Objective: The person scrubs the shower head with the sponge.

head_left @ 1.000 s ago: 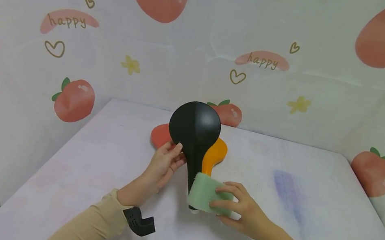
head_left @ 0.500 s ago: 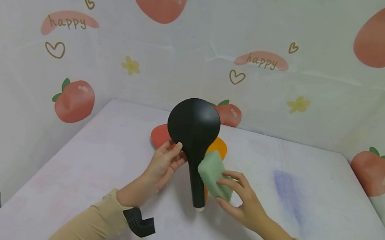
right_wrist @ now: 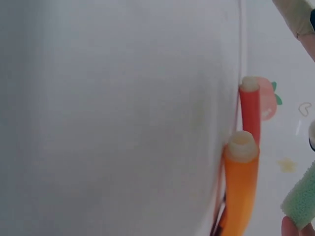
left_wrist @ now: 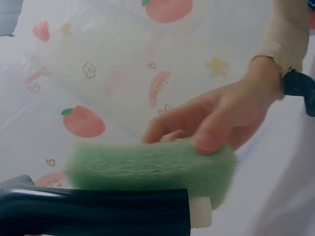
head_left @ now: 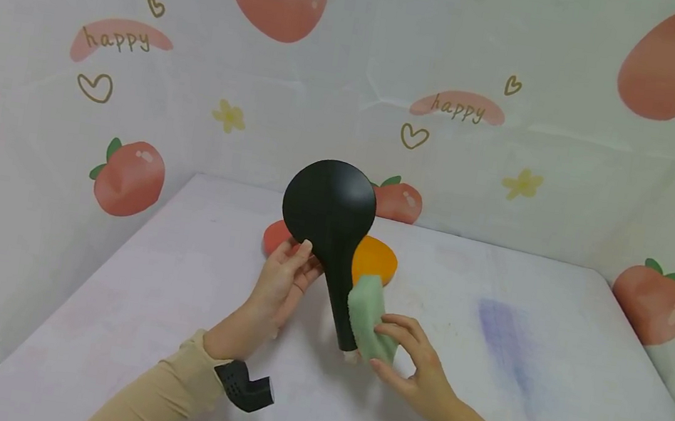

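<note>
Above the table, my left hand (head_left: 275, 284) holds a black handheld shower head (head_left: 328, 202) near its neck, the round back facing me and the handle slanting down to the right. My right hand (head_left: 421, 370) pinches a pale green sponge (head_left: 367, 308) between thumb and fingers, against the right side of the handle. In the left wrist view, the sponge (left_wrist: 147, 164) lies along the black handle (left_wrist: 98, 211), close to its white threaded end (left_wrist: 201, 212). The sponge (right_wrist: 302, 199) is only partly inside the right wrist view.
Behind the black one, an orange shower head (head_left: 377, 261) and a red one (head_left: 277, 237) lie on the white table (head_left: 156, 300). Their handles show in the right wrist view, orange (right_wrist: 239, 182) in front of red (right_wrist: 251, 108). A fruit-printed cloth (head_left: 326, 108) hangs behind.
The black shower head has shifted up and left. My right hand has taken the sponge from across the handle's lower end up along its right side, then slightly down, turning it more upright.
</note>
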Motion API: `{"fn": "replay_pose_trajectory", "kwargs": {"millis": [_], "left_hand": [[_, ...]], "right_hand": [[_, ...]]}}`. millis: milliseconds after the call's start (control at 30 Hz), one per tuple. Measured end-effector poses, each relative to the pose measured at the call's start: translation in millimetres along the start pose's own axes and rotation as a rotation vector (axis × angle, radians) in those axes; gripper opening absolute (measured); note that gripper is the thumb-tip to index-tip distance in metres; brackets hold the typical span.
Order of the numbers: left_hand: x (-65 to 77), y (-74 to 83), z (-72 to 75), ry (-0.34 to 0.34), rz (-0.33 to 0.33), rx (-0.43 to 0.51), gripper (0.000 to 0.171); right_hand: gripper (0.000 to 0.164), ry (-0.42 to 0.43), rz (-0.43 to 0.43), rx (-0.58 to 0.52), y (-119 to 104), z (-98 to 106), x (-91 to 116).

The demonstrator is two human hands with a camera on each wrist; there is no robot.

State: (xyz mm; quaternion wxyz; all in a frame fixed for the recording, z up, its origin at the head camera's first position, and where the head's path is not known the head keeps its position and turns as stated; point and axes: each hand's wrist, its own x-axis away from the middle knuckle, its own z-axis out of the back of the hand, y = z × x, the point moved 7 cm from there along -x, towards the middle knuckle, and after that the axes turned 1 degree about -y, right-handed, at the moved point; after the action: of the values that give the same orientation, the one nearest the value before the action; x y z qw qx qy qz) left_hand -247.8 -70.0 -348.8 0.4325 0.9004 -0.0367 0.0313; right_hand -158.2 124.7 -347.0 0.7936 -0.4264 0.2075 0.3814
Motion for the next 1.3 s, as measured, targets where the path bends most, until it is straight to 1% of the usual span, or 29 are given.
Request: {"fn": "replay_pose_trajectory", "kwargs": {"millis": [100,200,233,367,467,567,633,733,833,900,933,1000,1100,1167,1300], "left_hand": [[-0.4,4.7,-1.2,0.009,-0.019,0.009,0.027],[0.6,7.4,-3.0,0.016,-0.025,0.018,0.024],[1.2,8.1,-3.7,0.019,-0.026,0.021,0.023],[5.1,11.1,-8.2,0.019,-0.035,0.045,0.021],[8.1,15.3,-13.0,-0.001,-0.063,0.06,0.019],[10.3,19.8,-16.6,-0.012,-0.091,0.074,0.018],[11.1,21.9,-17.9,-0.012,-0.103,0.083,0.019],[11.5,22.8,-18.4,-0.009,-0.102,0.109,0.018],[11.9,22.6,-18.8,-0.016,-0.095,0.125,0.016],[12.3,23.4,-19.1,-0.021,-0.102,0.125,0.015],[12.5,24.1,-19.0,-0.021,-0.11,0.124,0.014],[12.7,25.8,-18.4,-0.015,-0.133,0.132,0.013],[12.9,29.4,-17.1,-0.001,-0.182,0.135,0.013],[12.9,30.7,-15.8,0.008,-0.203,0.139,0.013],[12.5,30.5,-12.1,0.035,-0.213,0.145,0.016]], "right_hand": [[0.049,-0.042,-0.037,-0.032,5,-4,9],[0.047,-0.08,-0.081,-0.111,11,-7,11],[0.046,-0.092,-0.11,-0.145,13,-7,11],[0.039,-0.144,-0.232,-0.321,21,-12,8],[0.033,-0.175,-0.333,-0.424,26,-15,5],[0.032,-0.212,-0.436,-0.537,28,-20,4],[0.03,-0.238,-0.492,-0.639,29,-24,3],[0.026,-0.28,-0.549,-0.778,30,-31,4],[0.022,-0.306,-0.572,-0.848,30,-33,6],[0.022,-0.299,-0.563,-0.846,29,-31,6],[0.022,-0.282,-0.546,-0.829,28,-28,5],[0.024,-0.223,-0.493,-0.759,27,-21,3],[0.028,-0.1,-0.383,-0.619,23,-7,-1],[0.033,-0.019,-0.309,-0.505,20,0,-3],[0.047,0.099,-0.16,-0.271,10,9,-6]]}}
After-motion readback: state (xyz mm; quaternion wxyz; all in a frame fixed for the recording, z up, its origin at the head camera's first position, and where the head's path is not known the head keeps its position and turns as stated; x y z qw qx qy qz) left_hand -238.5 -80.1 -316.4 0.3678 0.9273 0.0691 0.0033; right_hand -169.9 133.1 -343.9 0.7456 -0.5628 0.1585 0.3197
